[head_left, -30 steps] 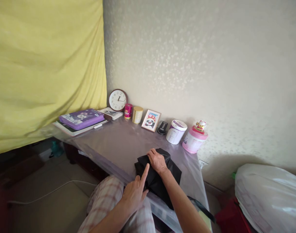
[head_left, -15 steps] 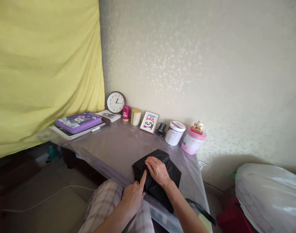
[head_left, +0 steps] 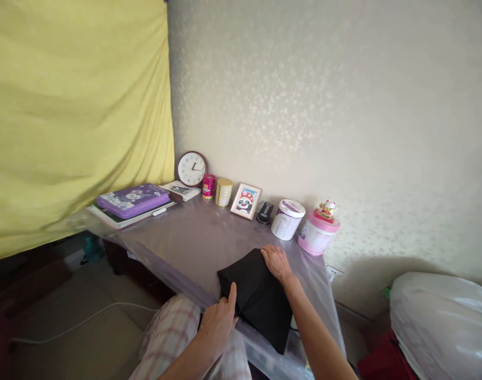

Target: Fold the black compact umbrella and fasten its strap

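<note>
Has the left hand (head_left: 217,323) at the near left end of a black folded fabric (head_left: 260,306), with the index finger laid straight on top and the thumb lower down; cannot tell whether closed on the cloth or merely touching; has the right hand (head_left: 278,262) over the far right edge of the same fabric, with the fingers together and slightly bent, palm down; cannot tell there either whether gripping or just pressing, with the thumb hidden; shows the fabric spread on the near right part of the plastic-covered table (head_left: 173,237), reaching past the front edge, just beside the checked trousers (head_left: 173,327); shows along the wall, from left to right, a round clock (head_left: 193,169), a magenta canister (head_left: 208,186), a yellow-lidded tin (head_left: 224,192), a framed panda picture (head_left: 246,201), a small black object (head_left: 264,212), a white and purple tub (head_left: 287,220) and a pink-lidded tub (head_left: 318,234) with a cat figurine (head_left: 327,209) on top; shows at far left a purple case (head_left: 133,200) lying on a notebook (head_left: 118,221), near the yellow curtain (head_left: 78,105).
</note>
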`<action>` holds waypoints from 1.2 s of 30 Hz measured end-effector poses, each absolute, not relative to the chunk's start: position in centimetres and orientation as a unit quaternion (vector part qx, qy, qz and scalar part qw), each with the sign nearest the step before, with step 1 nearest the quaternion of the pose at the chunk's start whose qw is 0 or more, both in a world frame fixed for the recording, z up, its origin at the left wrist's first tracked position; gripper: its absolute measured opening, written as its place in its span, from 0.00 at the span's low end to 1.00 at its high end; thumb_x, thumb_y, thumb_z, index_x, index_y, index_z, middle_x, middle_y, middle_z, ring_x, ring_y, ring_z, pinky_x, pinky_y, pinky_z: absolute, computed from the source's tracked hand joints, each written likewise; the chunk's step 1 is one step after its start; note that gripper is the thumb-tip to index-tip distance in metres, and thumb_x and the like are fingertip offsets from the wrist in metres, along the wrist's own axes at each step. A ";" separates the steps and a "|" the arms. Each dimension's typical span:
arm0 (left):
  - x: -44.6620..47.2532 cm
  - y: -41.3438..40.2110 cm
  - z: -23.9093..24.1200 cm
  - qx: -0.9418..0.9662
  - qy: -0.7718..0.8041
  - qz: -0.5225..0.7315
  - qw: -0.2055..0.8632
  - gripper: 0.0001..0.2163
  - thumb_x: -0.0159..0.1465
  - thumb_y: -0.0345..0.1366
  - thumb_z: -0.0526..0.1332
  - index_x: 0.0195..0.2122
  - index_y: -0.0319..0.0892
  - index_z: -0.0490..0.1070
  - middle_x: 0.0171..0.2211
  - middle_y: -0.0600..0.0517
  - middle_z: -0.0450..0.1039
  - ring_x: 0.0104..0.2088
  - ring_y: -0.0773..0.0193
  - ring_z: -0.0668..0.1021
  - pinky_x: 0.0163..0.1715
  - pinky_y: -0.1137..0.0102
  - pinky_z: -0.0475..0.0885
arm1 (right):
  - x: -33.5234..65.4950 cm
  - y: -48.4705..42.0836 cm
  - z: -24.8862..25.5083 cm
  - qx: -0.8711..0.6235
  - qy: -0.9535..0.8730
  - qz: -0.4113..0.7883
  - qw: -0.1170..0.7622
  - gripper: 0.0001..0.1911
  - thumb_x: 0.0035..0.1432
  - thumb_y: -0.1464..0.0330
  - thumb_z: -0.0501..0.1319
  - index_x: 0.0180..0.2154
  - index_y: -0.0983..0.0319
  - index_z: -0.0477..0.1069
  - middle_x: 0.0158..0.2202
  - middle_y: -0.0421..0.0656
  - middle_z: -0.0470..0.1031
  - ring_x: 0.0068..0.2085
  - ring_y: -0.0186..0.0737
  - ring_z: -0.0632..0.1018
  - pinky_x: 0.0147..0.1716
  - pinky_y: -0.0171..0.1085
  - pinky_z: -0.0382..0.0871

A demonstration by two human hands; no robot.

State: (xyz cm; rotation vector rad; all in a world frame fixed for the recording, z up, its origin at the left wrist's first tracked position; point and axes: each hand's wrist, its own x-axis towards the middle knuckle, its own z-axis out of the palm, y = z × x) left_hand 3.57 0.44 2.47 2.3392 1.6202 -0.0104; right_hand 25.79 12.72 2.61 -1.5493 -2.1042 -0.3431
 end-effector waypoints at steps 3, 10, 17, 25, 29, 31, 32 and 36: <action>3.5 0.4 2.5 0.816 0.558 -0.005 0.154 0.30 0.64 0.31 0.53 0.65 0.33 0.44 0.43 0.39 0.74 0.40 0.54 0.78 0.37 0.67 0.71 | 24.5 11.4 2.8 -0.562 -0.770 -0.141 0.265 0.15 0.67 0.67 0.49 0.46 0.63 0.72 0.48 0.51 0.75 0.52 0.46 0.73 0.54 0.51 0.60; 3.5 0.5 1.7 0.812 0.560 0.020 0.162 0.27 0.63 0.30 0.53 0.63 0.34 0.50 0.46 0.38 0.73 0.42 0.54 0.78 0.38 0.67 0.71 | 17.1 6.6 2.4 -0.469 -0.865 -0.048 0.172 0.17 0.68 0.64 0.47 0.39 0.60 0.74 0.43 0.45 0.78 0.50 0.42 0.74 0.56 0.48 0.57; 3.3 0.5 1.7 0.818 0.548 0.022 0.171 0.22 0.64 0.30 0.52 0.61 0.35 0.56 0.48 0.39 0.72 0.42 0.56 0.78 0.39 0.67 0.71 | 15.4 5.1 5.3 -0.378 -0.897 0.155 0.168 0.26 0.70 0.62 0.37 0.41 0.58 0.73 0.38 0.39 0.79 0.40 0.32 0.78 0.40 0.30 0.68; 3.7 0.3 2.2 0.809 0.567 0.014 0.153 0.27 0.64 0.31 0.53 0.64 0.33 0.48 0.45 0.38 0.73 0.42 0.54 0.78 0.38 0.67 0.71 | 20.5 8.7 2.7 -0.492 -0.842 -0.054 0.213 0.16 0.67 0.66 0.49 0.39 0.61 0.75 0.43 0.47 0.78 0.52 0.45 0.74 0.55 0.51 0.60; 3.6 0.3 2.3 0.811 0.564 0.011 0.158 0.28 0.64 0.32 0.54 0.64 0.34 0.48 0.45 0.39 0.74 0.42 0.55 0.78 0.38 0.68 0.70 | 23.9 9.1 3.4 -0.530 -0.782 -0.078 0.318 0.15 0.65 0.66 0.50 0.42 0.62 0.74 0.46 0.50 0.76 0.49 0.45 0.75 0.51 0.48 0.68; 3.5 0.4 2.3 0.811 0.562 0.010 0.162 0.28 0.64 0.32 0.54 0.64 0.33 0.47 0.44 0.39 0.74 0.42 0.55 0.78 0.38 0.68 0.70 | 25.6 7.9 4.1 -0.529 -0.769 -0.066 0.352 0.14 0.65 0.66 0.50 0.43 0.61 0.74 0.46 0.49 0.76 0.48 0.44 0.76 0.49 0.46 0.70; 3.4 0.4 2.3 0.811 0.562 0.010 0.165 0.28 0.65 0.32 0.54 0.64 0.33 0.47 0.44 0.39 0.74 0.42 0.54 0.78 0.38 0.68 0.70 | 26.4 6.9 4.4 -0.530 -0.764 -0.060 0.362 0.14 0.65 0.66 0.51 0.43 0.60 0.73 0.46 0.48 0.76 0.47 0.43 0.76 0.48 0.46 0.71; 3.1 0.6 2.4 0.814 0.553 0.013 0.175 0.28 0.65 0.33 0.53 0.64 0.32 0.47 0.44 0.39 0.75 0.43 0.54 0.78 0.39 0.67 0.70 | 29.0 2.3 4.6 -0.548 -0.757 -0.045 0.353 0.13 0.64 0.67 0.50 0.43 0.58 0.73 0.43 0.46 0.76 0.43 0.43 0.78 0.43 0.42 0.75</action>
